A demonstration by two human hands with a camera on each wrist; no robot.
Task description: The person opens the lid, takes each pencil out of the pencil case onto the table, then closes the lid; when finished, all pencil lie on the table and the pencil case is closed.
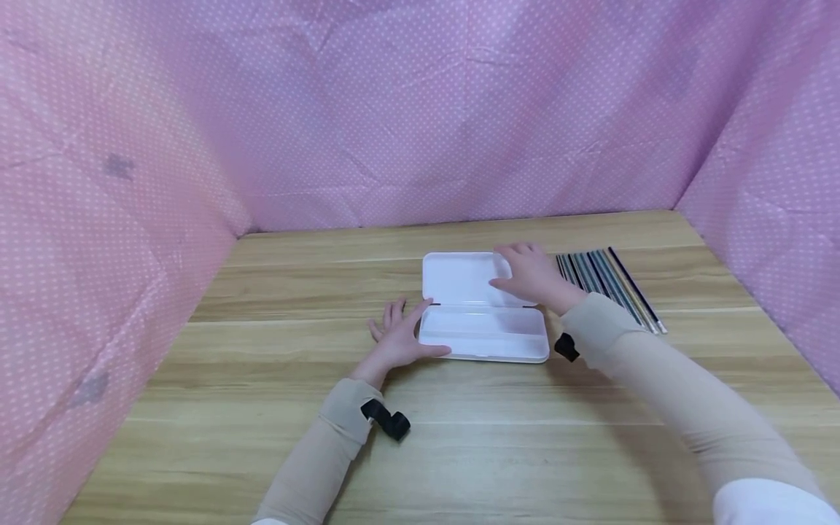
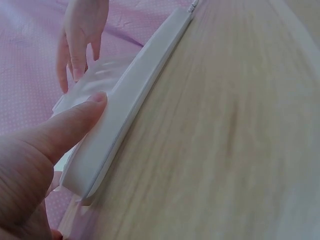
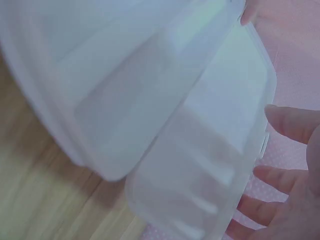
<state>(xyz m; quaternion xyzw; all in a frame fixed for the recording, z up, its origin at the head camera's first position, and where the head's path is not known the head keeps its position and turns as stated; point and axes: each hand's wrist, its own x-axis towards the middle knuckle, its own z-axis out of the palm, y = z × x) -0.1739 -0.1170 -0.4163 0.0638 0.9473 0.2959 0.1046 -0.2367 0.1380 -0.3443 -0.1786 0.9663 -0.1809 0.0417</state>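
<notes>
A white plastic pencil case (image 1: 499,358) lies on the table with its lid (image 1: 458,278) hinged back flat behind the base. Its compartments show no contents. My left hand (image 1: 397,341) holds the base's left end between thumb and index finger, the other fingers spread. In the left wrist view, the thumb lies on the case's front wall (image 2: 112,120). My right hand (image 1: 533,275) is over the lid's right part, fingers loosely extended. The right wrist view shows its fingertips close to the lid's outer edge; whether they touch it I cannot tell.
Several pencils (image 1: 607,281) lie side by side to the right of the case, partly hidden behind the right forearm. A pink dotted cloth (image 1: 394,109) hangs behind and on both sides of the wooden table (image 1: 499,452).
</notes>
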